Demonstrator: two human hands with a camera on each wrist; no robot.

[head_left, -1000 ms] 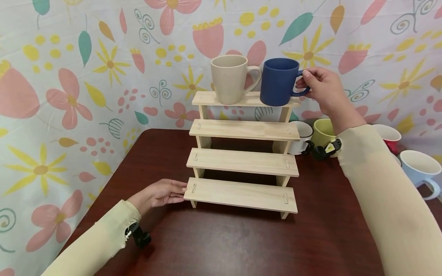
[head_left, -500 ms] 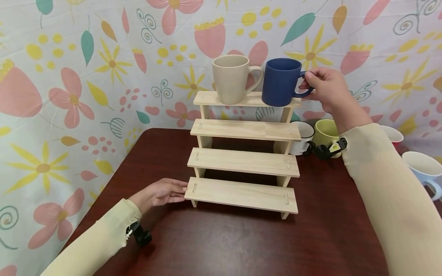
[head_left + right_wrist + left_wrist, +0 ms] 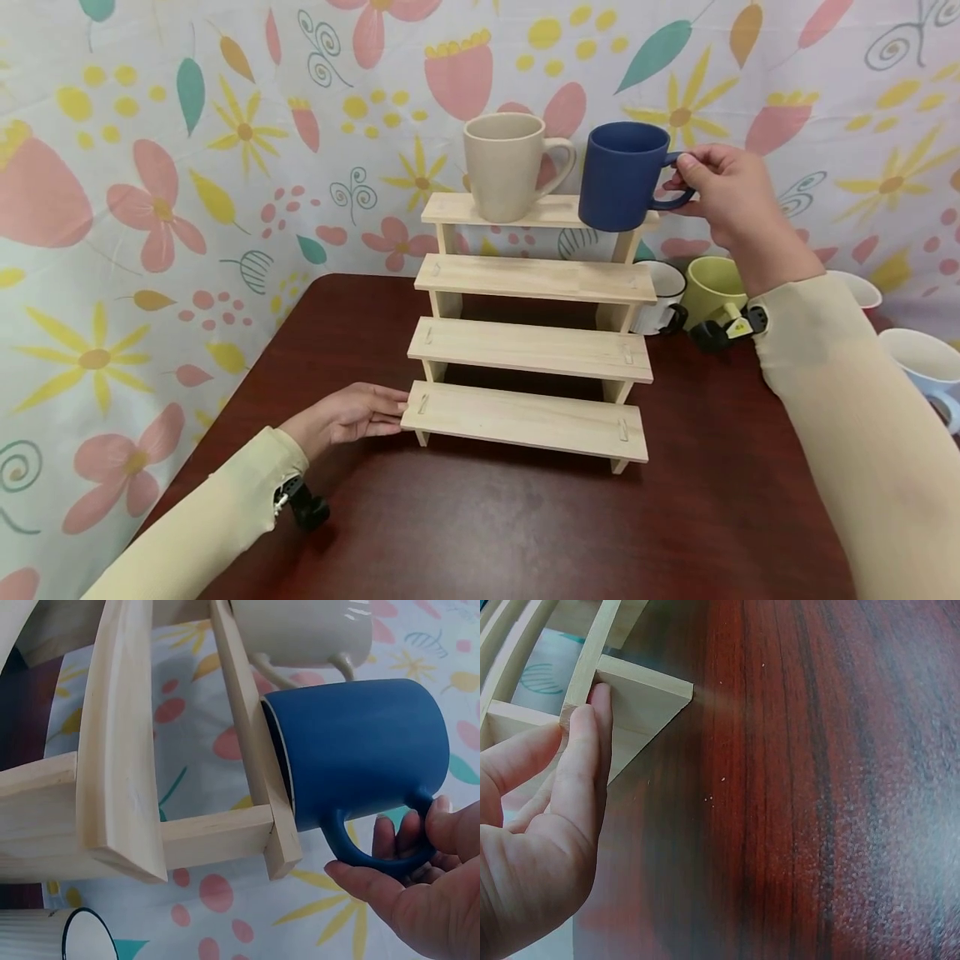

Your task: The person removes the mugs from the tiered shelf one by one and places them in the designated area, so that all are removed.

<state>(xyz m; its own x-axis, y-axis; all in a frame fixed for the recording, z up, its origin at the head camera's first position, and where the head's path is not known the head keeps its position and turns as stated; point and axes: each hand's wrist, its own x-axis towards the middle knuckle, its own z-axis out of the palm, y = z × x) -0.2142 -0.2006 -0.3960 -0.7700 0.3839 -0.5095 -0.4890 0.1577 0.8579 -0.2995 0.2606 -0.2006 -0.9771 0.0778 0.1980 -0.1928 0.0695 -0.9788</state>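
A blue mug [image 3: 622,177] is at the right end of the top tier of a four-step wooden display stand [image 3: 525,417]. My right hand [image 3: 723,192] pinches the mug's handle between thumb and fingers. In the right wrist view the blue mug [image 3: 360,750] leans slightly, and a dark gap shows under one side of its base. To its left a beige mug [image 3: 502,167] stands upright, handle facing right. My left hand [image 3: 360,414] grips the left end of the lowest tier, its thumb and fingers around the board's edge [image 3: 581,690].
Behind the stand's right side are a white mug with a dark rim [image 3: 660,296] and a yellow-green mug [image 3: 712,287]. A light blue mug [image 3: 922,362] stands farther right, partly behind the right sleeve. A floral cloth [image 3: 225,167] hangs close behind the dark table [image 3: 480,533].
My right hand has drawn the blue mug a little to the right, widening the space from the beige mug, and it now tilts slightly. The left hand keeps its grip on the lowest tier.
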